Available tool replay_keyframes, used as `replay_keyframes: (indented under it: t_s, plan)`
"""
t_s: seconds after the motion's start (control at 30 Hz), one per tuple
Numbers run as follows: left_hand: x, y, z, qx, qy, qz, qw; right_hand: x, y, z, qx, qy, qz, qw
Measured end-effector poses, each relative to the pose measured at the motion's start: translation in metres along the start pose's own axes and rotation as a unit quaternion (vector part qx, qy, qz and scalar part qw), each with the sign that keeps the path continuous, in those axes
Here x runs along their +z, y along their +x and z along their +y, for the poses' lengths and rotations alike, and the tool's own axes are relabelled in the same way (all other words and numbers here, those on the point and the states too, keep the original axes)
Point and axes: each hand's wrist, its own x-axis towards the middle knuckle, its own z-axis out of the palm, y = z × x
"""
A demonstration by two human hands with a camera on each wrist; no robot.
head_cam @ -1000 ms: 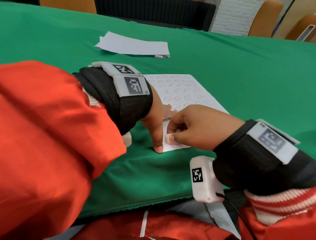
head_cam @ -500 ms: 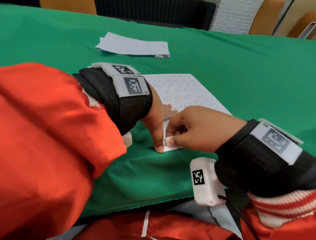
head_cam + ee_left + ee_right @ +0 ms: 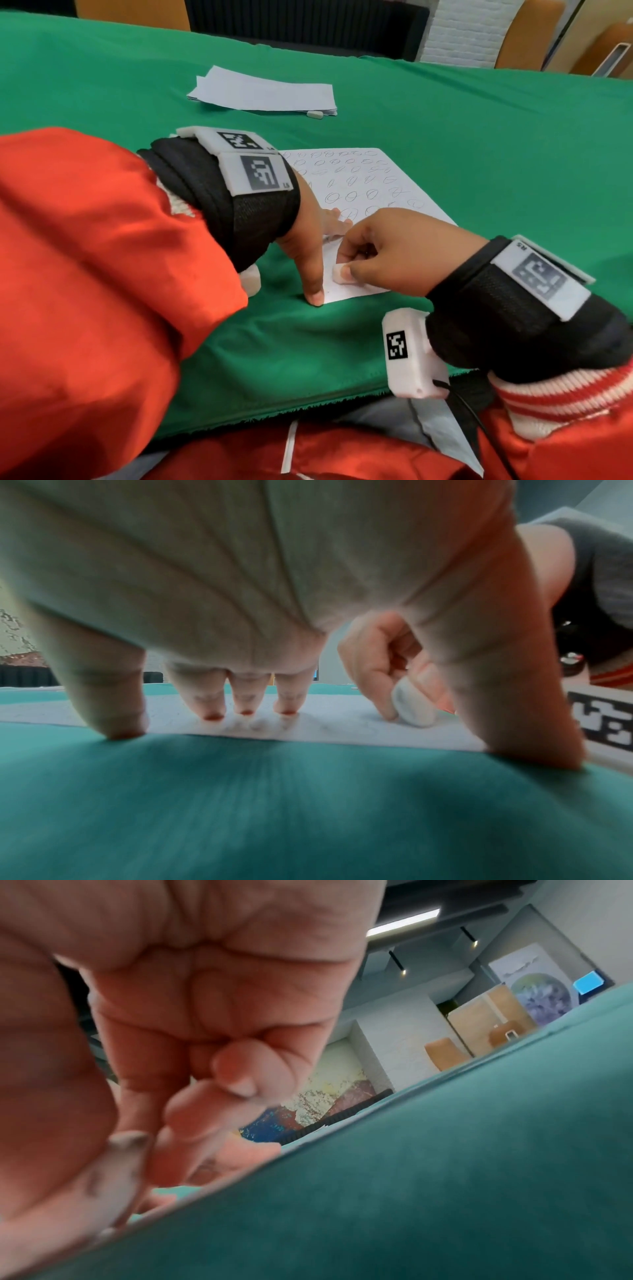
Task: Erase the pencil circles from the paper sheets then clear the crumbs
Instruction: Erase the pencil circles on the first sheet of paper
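From the head camera, the paper sheet (image 3: 359, 185), its far part covered in pencil circles (image 3: 351, 196), lies on the green bench (image 3: 479, 154). The left hand (image 3: 308, 240) presses it with straight fingers; the right hand (image 3: 394, 253) pinches a white eraser (image 3: 339, 274) on the sheet's near corner. A paper stack (image 3: 263, 90) lies well beyond.

Left wrist camera: fingertips (image 3: 214, 714) on the sheet, eraser touching it.

Right wrist camera: curled fingers (image 3: 236, 1074) around the eraser.

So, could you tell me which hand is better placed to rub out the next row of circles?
Right. The right hand already pinches the eraser against the sheet, just below the remaining circles, while the left hand is spread, pressing the paper flat.
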Motion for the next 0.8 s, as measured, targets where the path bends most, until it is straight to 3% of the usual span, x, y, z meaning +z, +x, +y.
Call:
replay_keyframes:
  t_s: [0.2, 0.37, 0.5, 0.57, 0.67, 0.73, 0.8]
  plan:
    - [-0.001, 0.002, 0.003, 0.022, 0.026, -0.012, 0.999, 0.000, -0.005, 0.000, -0.013, 0.006, -0.027, 1.000]
    - [-0.001, 0.005, 0.002, 0.018, 0.033, -0.006, 0.999, 0.003, 0.000, 0.007, 0.002, 0.000, 0.017, 1.000]
    - [-0.002, 0.004, 0.002, 0.029, 0.015, 0.004, 0.999, 0.003, -0.005, 0.012, -0.017, 0.032, -0.014, 0.999]
    - [-0.002, 0.006, -0.001, 0.023, 0.019, -0.001, 1.000, 0.003, -0.003, 0.023, 0.004, 0.097, 0.037, 0.995]
    - [-0.001, 0.009, -0.002, 0.009, 0.014, 0.000, 1.000, 0.004, 0.004, 0.043, 0.069, 0.304, 0.165, 0.936]
    - [-0.002, 0.010, 0.000, 0.009, 0.015, 0.011, 1.000, 0.004, 0.008, 0.049, 0.092, 0.453, 0.208, 0.862]
    - [-0.003, 0.009, 0.000, 0.008, 0.019, 0.020, 1.000, 0.006, 0.007, 0.045, 0.086, 0.610, 0.203, 0.761]
